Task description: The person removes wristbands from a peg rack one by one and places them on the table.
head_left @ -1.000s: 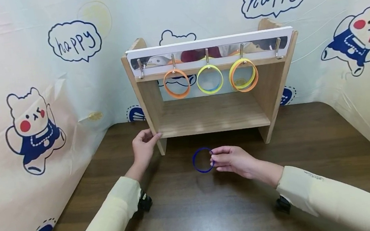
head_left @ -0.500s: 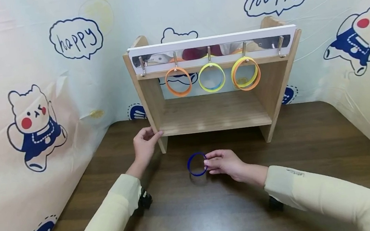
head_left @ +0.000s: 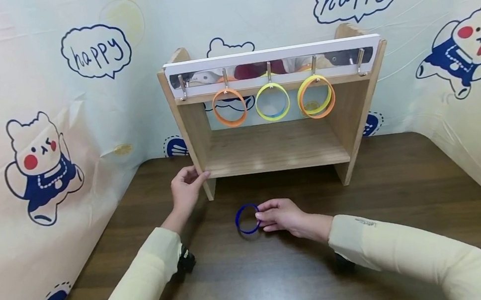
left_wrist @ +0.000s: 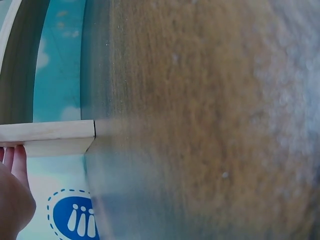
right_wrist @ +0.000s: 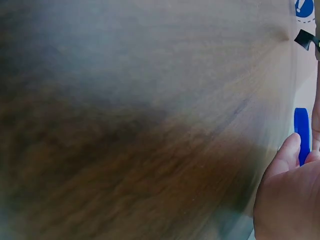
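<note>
My right hand [head_left: 282,216] pinches a thin blue ring [head_left: 237,223] by its right side, in front of the wooden shelf [head_left: 276,148]. In the right wrist view the blue ring [right_wrist: 301,131] shows edge-on between thumb and fingers. My left hand [head_left: 186,189] grips the lower left side panel of the shelf, thumb on its front edge; the left wrist view shows fingers against the panel [left_wrist: 55,132]. From hooks on the shelf's top rail hang an orange ring [head_left: 217,115], a yellow ring [head_left: 259,110] and, on one hook together, a yellow and an orange ring [head_left: 331,104].
The white rail [head_left: 274,55] carries several metal hooks; the outermost left hook [head_left: 182,88] and right hook [head_left: 361,62] bear no rings. A dark wooden table [head_left: 256,278] lies under everything. A printed cloth [head_left: 97,117] surrounds the table at the back and sides.
My right hand has moved left and a little toward me, carrying the blue ring with it. The left hand keeps its grip on the shelf's side panel.
</note>
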Motion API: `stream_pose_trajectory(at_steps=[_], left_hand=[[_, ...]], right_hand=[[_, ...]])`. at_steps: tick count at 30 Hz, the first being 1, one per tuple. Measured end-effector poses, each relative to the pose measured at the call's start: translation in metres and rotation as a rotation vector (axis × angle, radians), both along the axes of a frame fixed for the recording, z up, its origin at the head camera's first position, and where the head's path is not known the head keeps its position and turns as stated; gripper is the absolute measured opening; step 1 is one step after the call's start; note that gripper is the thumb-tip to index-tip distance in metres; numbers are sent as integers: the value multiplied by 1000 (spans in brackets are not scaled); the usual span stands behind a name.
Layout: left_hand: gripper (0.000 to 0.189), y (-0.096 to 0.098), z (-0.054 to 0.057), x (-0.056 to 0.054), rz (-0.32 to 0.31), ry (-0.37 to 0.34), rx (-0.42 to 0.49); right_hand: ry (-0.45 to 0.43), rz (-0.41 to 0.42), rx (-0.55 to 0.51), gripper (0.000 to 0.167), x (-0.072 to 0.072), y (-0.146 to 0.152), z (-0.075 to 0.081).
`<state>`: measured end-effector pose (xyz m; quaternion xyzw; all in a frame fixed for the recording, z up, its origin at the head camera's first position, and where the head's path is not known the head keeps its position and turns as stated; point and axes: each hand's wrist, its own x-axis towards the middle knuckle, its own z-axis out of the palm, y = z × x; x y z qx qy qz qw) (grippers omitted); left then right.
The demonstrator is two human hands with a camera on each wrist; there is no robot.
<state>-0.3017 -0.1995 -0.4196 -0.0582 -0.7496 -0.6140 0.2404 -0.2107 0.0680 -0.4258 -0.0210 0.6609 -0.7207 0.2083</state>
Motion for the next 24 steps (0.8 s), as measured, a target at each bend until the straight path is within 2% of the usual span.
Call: stream_pose_trajectory(at_steps=[10, 24], left_hand=[[34, 0, 0, 1, -3, 2, 2], [33, 0, 0, 1, -5, -7, -11]], right_hand=[[-23, -20, 14, 30, -6, -10, -5], [70, -26, 132, 31, -7, -10, -12]])
